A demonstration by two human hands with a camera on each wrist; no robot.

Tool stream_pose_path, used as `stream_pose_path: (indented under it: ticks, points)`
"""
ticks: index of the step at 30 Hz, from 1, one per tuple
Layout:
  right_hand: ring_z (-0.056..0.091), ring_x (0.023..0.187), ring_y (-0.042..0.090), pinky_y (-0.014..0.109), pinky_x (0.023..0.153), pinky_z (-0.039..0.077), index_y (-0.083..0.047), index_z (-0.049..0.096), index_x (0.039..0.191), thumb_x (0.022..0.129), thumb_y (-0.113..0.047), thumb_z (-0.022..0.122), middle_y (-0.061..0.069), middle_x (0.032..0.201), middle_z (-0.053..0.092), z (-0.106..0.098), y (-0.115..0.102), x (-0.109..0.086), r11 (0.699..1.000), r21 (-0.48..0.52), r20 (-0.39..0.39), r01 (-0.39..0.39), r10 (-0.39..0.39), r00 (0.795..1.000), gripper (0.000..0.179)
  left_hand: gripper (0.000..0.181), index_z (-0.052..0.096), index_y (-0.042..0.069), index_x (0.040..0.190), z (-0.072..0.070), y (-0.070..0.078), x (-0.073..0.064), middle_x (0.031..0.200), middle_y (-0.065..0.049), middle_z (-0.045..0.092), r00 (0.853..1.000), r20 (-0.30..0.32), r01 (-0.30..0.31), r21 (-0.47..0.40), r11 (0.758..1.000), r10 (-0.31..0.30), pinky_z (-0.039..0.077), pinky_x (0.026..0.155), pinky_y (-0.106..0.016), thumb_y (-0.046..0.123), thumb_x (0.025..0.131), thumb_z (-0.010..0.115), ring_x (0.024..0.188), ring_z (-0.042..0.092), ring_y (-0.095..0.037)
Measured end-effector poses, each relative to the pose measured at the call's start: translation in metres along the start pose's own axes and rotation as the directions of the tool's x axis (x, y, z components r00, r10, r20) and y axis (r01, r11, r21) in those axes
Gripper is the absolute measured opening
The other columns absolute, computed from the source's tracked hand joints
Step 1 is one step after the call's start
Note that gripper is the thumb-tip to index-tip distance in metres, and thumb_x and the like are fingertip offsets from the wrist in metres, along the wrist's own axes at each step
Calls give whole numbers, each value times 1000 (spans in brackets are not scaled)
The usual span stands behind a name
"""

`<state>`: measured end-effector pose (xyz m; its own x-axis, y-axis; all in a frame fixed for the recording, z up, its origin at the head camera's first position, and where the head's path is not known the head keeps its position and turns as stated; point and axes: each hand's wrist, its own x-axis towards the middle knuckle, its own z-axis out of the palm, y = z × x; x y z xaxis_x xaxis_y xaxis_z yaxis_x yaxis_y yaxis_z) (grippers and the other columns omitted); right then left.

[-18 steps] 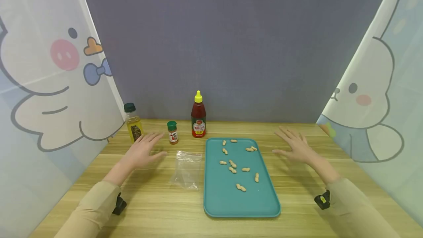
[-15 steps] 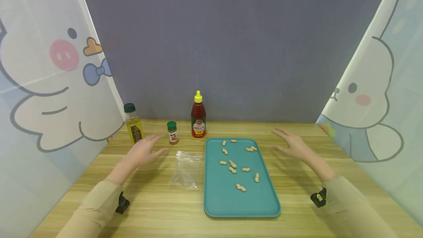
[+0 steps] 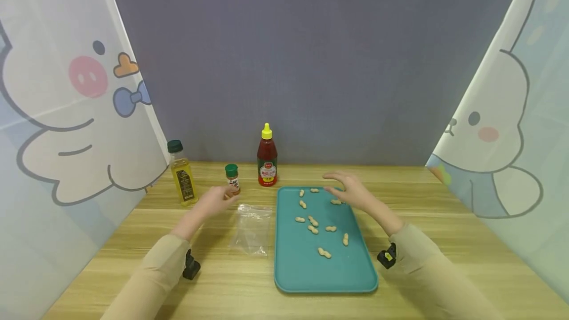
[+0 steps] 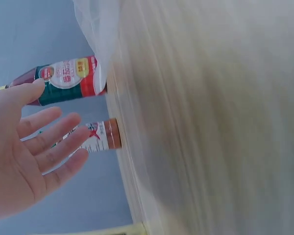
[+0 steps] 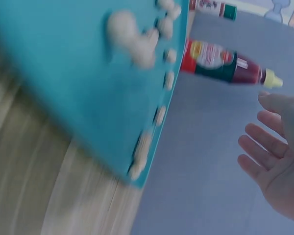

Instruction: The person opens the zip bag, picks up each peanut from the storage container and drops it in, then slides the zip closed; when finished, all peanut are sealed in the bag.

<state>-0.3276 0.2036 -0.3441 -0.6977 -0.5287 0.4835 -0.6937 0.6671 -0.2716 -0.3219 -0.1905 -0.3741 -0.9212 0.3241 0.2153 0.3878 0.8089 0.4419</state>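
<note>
The step in hand looks like a reach: both hands are above the pale wood-grain table [image 3: 222, 285], and neither holds anything. The person's left hand [image 3: 213, 202] is between the slim clear bottle of yellow oil with a dark green cap [image 3: 184, 181] and the flat, transparent plastic zip bag [image 3: 252, 231]. Its fingers are loosely extended and apart, the grip wide, and they overlap the small green-capped seasoning bottle [image 3: 232, 171] in the head view; contact cannot be told. The right hand [image 3: 353, 194] is over the far right edge of the rectangular teal tray [image 3: 326, 280], thumb well apart from the relaxed fingers, its grip also wide.

The tan, unshelled peanuts [image 3: 324, 252] lie scattered on the tray, and the bag lies just left of it. The red sauce bottle with a yellow nozzle [image 3: 267, 162] stands upright behind them.

As a judgement, taking up a peanut would call for lowering the right hand and bringing thumb and fingertips into a narrow pinch; lifting the thin bag would need a light pinch at one edge
</note>
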Motion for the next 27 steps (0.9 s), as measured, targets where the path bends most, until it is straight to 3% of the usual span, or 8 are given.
stream_pose_path:
  ticks: [9,17,27]
  points:
    - [60,110,31,44,90,51,-2,60,122,90,-16,63,16,121,63,32,-32,31,990,126,69,63,-72,995,35,38,59,-7,116,12,1,14,103,-22,67,999,38,-10,-51,999,12,53,83,-45,21,91,61,95,64,-34]
    - [59,112,28,44,92,50,-4,59,124,93,-22,60,14,123,62,60,-60,52,979,204,172,23,-59,983,36,42,56,-10,119,17,0,15,104,-23,66,995,97,-15,-76,997,22,54,82,-43,14,86,67,94,64,-33]
    - [61,109,28,40,92,51,-3,59,124,92,-16,61,15,122,62,90,-81,75,963,269,230,-18,-46,972,34,40,62,-7,112,17,1,13,87,-12,68,985,169,-7,-59,998,17,54,74,-36,2,75,75,82,63,-24]
